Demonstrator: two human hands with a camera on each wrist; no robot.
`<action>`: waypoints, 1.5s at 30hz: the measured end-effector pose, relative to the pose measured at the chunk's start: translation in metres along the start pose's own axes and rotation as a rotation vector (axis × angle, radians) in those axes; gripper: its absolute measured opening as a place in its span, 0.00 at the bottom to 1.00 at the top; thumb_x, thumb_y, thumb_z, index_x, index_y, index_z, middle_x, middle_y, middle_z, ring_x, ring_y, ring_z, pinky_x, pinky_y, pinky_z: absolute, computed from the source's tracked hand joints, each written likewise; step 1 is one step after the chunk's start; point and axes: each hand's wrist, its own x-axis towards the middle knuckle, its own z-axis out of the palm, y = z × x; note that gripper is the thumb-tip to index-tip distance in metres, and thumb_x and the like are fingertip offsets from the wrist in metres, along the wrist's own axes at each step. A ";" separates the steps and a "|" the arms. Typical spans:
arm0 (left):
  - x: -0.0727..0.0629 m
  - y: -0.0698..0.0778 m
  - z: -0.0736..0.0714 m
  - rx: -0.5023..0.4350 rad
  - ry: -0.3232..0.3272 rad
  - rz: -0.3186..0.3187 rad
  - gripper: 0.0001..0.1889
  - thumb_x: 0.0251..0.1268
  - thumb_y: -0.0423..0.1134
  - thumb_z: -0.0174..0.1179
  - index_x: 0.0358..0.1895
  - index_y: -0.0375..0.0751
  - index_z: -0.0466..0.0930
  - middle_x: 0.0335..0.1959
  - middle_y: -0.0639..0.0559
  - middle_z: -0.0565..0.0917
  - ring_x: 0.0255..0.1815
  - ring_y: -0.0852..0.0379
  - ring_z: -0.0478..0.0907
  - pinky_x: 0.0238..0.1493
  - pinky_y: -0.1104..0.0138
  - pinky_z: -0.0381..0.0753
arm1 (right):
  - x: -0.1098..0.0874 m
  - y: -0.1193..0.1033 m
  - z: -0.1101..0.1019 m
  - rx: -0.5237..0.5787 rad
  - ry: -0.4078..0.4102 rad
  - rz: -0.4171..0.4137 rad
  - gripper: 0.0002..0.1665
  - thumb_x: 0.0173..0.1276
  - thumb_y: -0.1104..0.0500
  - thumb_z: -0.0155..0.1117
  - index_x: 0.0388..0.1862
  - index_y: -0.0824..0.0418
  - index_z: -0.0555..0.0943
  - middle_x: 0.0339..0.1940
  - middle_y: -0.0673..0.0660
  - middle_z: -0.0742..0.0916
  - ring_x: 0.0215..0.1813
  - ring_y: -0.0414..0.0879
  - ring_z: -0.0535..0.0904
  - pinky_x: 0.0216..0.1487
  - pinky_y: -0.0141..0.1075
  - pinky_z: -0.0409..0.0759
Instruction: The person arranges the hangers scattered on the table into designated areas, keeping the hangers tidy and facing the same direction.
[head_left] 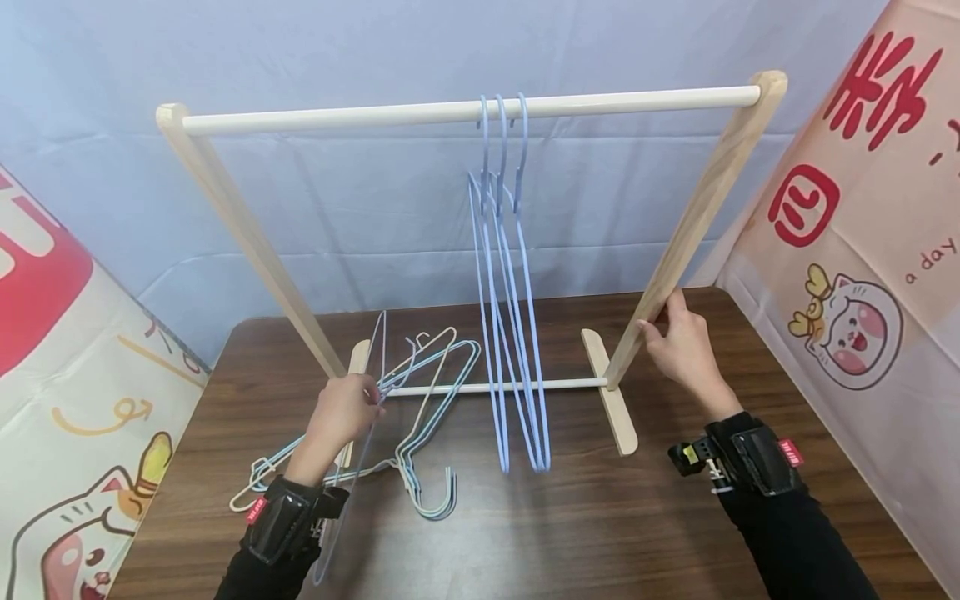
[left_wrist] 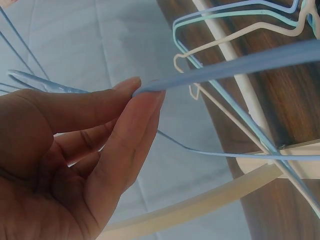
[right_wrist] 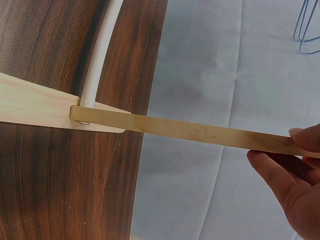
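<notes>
My left hand [head_left: 339, 423] pinches a thin lavender-blue clothes hanger [left_wrist: 215, 72] between thumb and fingertips, low by the rack's left post. With thumb and fingers on either side, my right hand [head_left: 684, 350] grips the lower part of the wooden right post [right_wrist: 190, 131]. Three lavender-blue hangers [head_left: 484, 167] hang side by side by their hooks from the white top bar [head_left: 337, 119], a little right of its middle. Beside my left hand, a loose pile of blue, mint and cream hangers [head_left: 452, 487] lies on the table, partly over the lower bar.
The rack stands on two flat wooden feet [head_left: 621, 417] on a dark wood-grain table [head_left: 585, 533]. Its left post [head_left: 251, 237] leans outward in the head view. Behind hangs a pale blue cloth [head_left: 360, 50], and printed cloths [head_left: 825, 333] flank both sides.
</notes>
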 end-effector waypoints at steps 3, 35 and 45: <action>-0.001 0.000 -0.002 0.005 0.002 0.006 0.06 0.45 0.31 0.66 0.25 0.37 0.78 0.24 0.47 0.81 0.25 0.50 0.76 0.28 0.58 0.74 | 0.000 0.000 0.000 0.000 -0.001 0.002 0.23 0.62 0.71 0.55 0.54 0.75 0.62 0.35 0.74 0.78 0.36 0.66 0.76 0.30 0.49 0.71; -0.005 -0.001 -0.016 0.001 0.079 0.034 0.03 0.46 0.29 0.62 0.25 0.33 0.77 0.21 0.47 0.79 0.24 0.48 0.75 0.26 0.58 0.74 | -0.001 0.000 -0.001 0.019 -0.012 0.006 0.22 0.63 0.70 0.54 0.54 0.75 0.61 0.36 0.74 0.77 0.37 0.67 0.77 0.29 0.49 0.72; -0.002 0.004 -0.025 -0.014 0.048 0.021 0.04 0.49 0.29 0.61 0.26 0.31 0.77 0.16 0.50 0.78 0.18 0.55 0.76 0.26 0.60 0.74 | -0.001 0.000 -0.001 0.014 -0.004 -0.005 0.23 0.62 0.71 0.55 0.55 0.75 0.61 0.36 0.75 0.77 0.36 0.67 0.77 0.28 0.49 0.72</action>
